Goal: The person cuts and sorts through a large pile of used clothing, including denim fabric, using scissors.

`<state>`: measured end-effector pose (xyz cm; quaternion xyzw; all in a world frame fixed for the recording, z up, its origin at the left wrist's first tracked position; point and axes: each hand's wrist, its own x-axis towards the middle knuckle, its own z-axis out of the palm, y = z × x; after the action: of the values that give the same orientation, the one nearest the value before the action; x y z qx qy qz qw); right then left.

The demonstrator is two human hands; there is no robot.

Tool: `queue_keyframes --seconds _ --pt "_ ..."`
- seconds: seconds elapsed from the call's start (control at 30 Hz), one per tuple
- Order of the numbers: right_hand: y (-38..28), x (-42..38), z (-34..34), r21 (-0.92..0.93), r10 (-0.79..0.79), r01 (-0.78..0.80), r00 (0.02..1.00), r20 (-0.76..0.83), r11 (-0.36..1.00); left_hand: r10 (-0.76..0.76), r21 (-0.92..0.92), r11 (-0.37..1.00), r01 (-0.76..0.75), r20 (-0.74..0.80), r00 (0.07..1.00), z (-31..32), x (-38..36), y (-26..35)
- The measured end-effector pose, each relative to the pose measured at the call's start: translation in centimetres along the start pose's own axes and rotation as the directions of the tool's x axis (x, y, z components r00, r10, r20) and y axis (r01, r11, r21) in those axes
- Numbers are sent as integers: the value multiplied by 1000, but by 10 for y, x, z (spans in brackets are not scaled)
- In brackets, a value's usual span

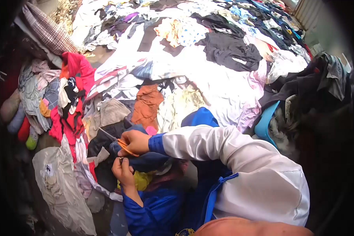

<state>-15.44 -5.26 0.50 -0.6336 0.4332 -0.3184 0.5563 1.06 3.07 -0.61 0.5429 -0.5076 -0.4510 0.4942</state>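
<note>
My right hand [135,142], coming from a white sleeve with a blue cuff, is closed around the orange handles of a pair of scissors [126,148]. Their thin metal blades point up and left, away from me. Just below, the fingertips of my left hand [124,172] pinch something small and dark that I cannot make out. A dark blue cloth [147,161] lies beside and under both hands. Black fabric [102,143] is beneath the blades, and a yellow cloth [142,180] shows to the right of my left hand.
Spread-out clothes cover the ground ahead, including a rust-brown cloth [146,104] and a black garment [234,49]. Red clothing [78,70] is heaped at the left, above a whitish plastic sheet [61,188]. A light-blue curved object [266,125] stands at the right near dark fabric.
</note>
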Motion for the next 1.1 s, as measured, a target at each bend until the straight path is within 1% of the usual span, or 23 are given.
queue_keyframes --seconds 0.03,0.07,0.17,0.2,0.3,0.37,0.4,0.43,0.47,0.53,0.6,0.63,0.7,0.73,0.8,0.9,0.93,1.0,1.03,1.1 --pt "10 8 5 32 15 -15 1000 19 999 10 -16 1000 -10 12 1000 -6 1 -7" --pt "4 8 3 124 92 -99 994 60 987 -1 -33 999 2 27 1000 -8 0 -6" --pt "19 18 12 336 140 -165 985 97 927 -22 -11 1000 23 52 998 -4 0 -3" --pt "13 14 9 367 170 -198 980 107 909 -38 8 999 38 62 997 -2 -1 -1" --pt "24 20 13 285 142 -142 990 20 948 -32 58 998 26 101 994 -1 3 0" --pt "29 21 11 341 107 -111 994 30 934 -10 95 995 -5 152 988 -4 4 -9" --pt "25 17 5 372 95 -103 995 38 922 -26 152 988 3 152 988 -2 5 -5" --pt "20 13 0 405 85 -97 995 47 909 16 128 992 -22 44 999 5 5 -7" --pt "16 9 -4 310 53 -54 999 9 949 54 107 993 -47 -66 996 15 6 -11" --pt "10 3 -9 107 -19 24 999 -49 994 73 208 977 -39 -158 985 19 4 -12" --pt "9 -6 -5 -27 -100 98 992 -75 995 30 437 899 24 -117 993 15 1 -7" --pt "9 -10 -4 -94 -141 133 986 -86 987 83 472 879 -60 -28 996 14 2 -10" --pt "8 -18 -2 -128 -140 132 989 -55 983 179 520 822 -232 151 972 15 4 -13" --pt "7 -21 0 -137 -137 129 989 -51 982 143 470 862 -191 136 980 20 1 -9" --pt "6 -23 0 -152 -133 127 991 -31 980 122 493 860 -133 56 991 30 -1 -5" --pt "5 -22 -2 -122 -198 184 973 -118 975 110 544 837 -65 -51 993 43 -5 1" --pt "3 -21 -5 -147 -188 171 975 -115 974 108 566 823 -44 -81 991 45 -5 3" --pt "-1 -22 -11 -190 -162 139 980 -113 972 37 563 826 -20 -18 999 40 -1 5" --pt "-1 -23 -11 -182 -167 147 981 -103 972 -1 561 828 -7 14 1000 37 2 5" --pt "-1 -25 -10 -167 -176 161 981 -79 973 48 452 889 -69 58 997 35 6 -2"
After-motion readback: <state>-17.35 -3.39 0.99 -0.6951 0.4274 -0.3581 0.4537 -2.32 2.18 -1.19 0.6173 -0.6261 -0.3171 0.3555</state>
